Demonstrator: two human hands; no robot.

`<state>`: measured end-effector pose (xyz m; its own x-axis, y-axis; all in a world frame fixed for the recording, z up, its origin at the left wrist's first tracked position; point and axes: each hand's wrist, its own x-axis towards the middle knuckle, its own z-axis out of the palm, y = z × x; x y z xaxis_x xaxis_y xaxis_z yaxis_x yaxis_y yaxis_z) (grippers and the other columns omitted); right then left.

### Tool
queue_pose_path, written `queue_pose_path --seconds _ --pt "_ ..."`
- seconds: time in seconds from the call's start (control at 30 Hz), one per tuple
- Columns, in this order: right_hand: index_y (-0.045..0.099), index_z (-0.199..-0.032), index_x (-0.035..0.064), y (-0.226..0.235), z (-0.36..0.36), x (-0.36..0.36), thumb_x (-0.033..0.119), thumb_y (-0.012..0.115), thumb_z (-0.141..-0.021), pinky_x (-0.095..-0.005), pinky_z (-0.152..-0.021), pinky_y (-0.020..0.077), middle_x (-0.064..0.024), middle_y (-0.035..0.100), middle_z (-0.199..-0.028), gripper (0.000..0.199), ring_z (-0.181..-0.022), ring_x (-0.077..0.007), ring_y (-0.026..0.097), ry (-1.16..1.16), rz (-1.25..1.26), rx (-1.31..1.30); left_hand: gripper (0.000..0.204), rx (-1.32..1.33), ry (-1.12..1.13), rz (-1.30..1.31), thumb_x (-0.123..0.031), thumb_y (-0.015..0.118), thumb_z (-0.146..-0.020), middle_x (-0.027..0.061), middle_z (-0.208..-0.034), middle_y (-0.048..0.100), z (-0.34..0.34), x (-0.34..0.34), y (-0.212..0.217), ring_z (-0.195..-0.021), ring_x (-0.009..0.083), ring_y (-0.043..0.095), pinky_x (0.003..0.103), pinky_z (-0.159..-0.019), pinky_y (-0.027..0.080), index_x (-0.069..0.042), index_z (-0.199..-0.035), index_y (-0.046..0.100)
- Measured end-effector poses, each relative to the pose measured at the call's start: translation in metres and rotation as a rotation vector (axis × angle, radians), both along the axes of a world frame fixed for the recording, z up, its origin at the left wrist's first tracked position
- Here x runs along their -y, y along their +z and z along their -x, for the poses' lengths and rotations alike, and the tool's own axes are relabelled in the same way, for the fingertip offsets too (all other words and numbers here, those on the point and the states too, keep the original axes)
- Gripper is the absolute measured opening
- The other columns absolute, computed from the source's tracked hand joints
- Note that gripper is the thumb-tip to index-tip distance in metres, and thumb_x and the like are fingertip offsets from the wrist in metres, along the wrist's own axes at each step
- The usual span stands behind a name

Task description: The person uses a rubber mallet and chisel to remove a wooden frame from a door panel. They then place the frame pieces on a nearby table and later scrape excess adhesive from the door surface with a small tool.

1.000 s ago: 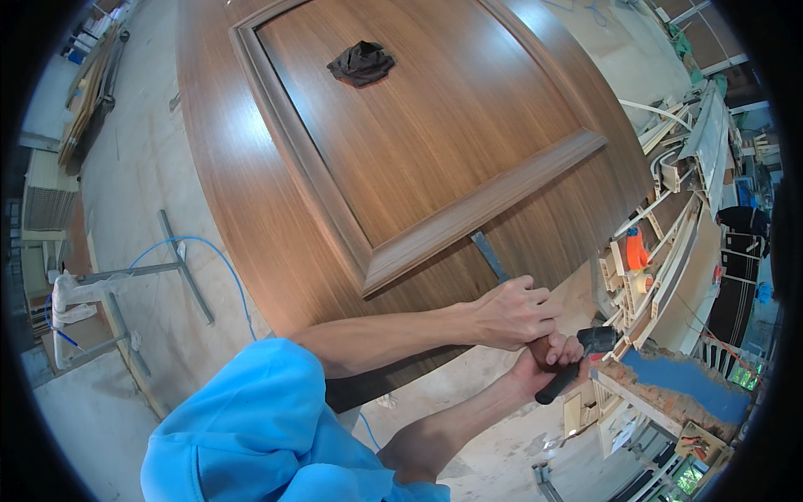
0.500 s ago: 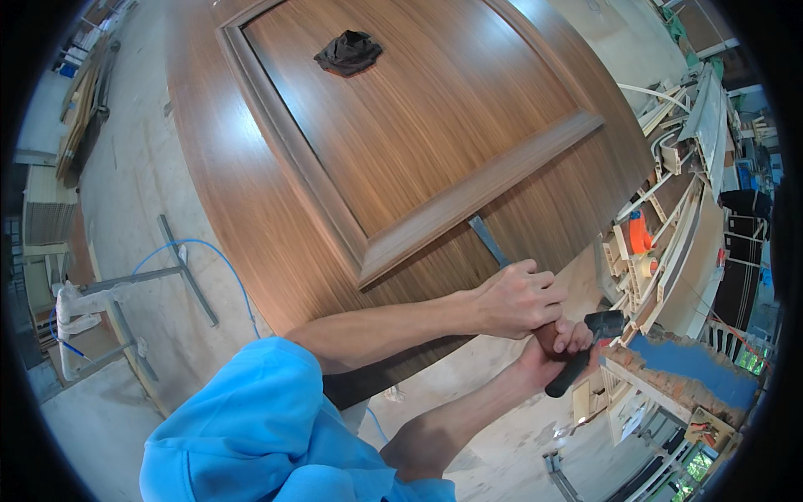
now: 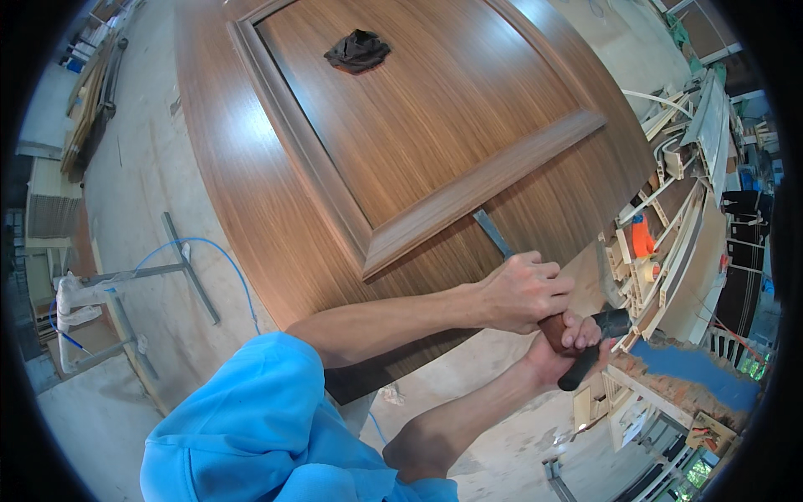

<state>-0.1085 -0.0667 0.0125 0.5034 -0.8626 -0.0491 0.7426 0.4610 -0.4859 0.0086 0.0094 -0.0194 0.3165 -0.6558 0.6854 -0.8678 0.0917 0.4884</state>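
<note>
Here the left hand (image 3: 523, 291) closes its grip on the chisel (image 3: 495, 237), blade angled up-left at the door panel's (image 3: 435, 125) lower edge, while the right hand (image 3: 562, 347) grips the hammer (image 3: 595, 347) just behind.

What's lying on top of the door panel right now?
On the wooden door lie a crumpled dark cloth and the chisel blade near the lower moulding. The left hand hides the chisel's handle; the right hand grips a hammer.
</note>
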Motion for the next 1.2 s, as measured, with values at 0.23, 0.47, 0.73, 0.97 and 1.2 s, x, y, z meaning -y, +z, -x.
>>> queue_pose_path --seconds 0.23,0.47,0.73,0.97,1.2 --pt "0.045 -0.07 0.0113 0.007 -0.004 -0.002 0.027 0.054 -0.097 -0.0335 -0.071 0.0428 -0.0034 0.042 -0.062 0.032 -0.05 -0.0157 0.04 -0.009 0.031 -0.026 0.025 -0.023 0.002 0.007 -0.025 0.076 -0.057 -0.0029 -0.076 0.05 -0.002 -0.002 0.004 -0.073 0.0152 0.055 0.033 -0.055 0.041 -0.015 -0.072 0.059" --pt "0.043 -0.07 0.0127 0.012 -0.007 -0.004 0.027 0.054 -0.097 -0.0331 -0.072 0.0439 -0.0023 0.041 -0.063 0.032 -0.053 -0.0148 0.043 -0.019 0.078 -0.075 0.023 -0.035 0.017 0.026 -0.025 0.076 -0.058 -0.0021 -0.076 0.051 -0.003 -0.001 0.007 -0.074 0.0173 0.057 0.034 -0.057 0.042 -0.015 -0.07 0.06" --pt "0.04 -0.07 0.0133 -0.014 0.004 0.006 0.027 0.053 -0.096 -0.0334 -0.07 0.043 -0.0016 0.038 -0.064 0.032 -0.052 -0.0135 0.038 0.002 -0.043 0.032 0.021 0.051 0.011 0.001 -0.024 0.076 -0.061 -0.0029 -0.076 0.052 0.0 0.001 -0.004 -0.073 0.017 0.056 0.036 -0.061 0.043 -0.015 -0.072 0.061" --pt "0.041 -0.069 0.015 -0.035 0.067 -0.026 0.033 0.063 -0.092 -0.0263 -0.049 0.0293 0.0034 0.034 -0.062 0.036 -0.052 -0.0098 0.037 -0.131 -0.461 0.33 0.015 0.174 -0.149 -0.123 -0.025 0.067 -0.073 -0.0011 -0.075 0.055 0.059 -0.015 -0.012 -0.073 0.0182 0.055 0.034 -0.069 0.039 -0.012 -0.074 0.06" --pt "0.029 -0.072 0.0154 0.011 0.133 -0.064 0.018 0.057 -0.093 -0.0259 -0.052 0.0235 0.0021 0.026 -0.064 0.034 -0.049 -0.0101 0.025 -0.294 -0.072 -0.108 0.016 0.121 -0.214 -0.039 -0.025 0.066 -0.074 -0.0018 -0.069 0.05 0.122 -0.053 0.009 -0.067 0.0155 0.053 0.032 -0.061 0.04 -0.013 -0.073 0.056"
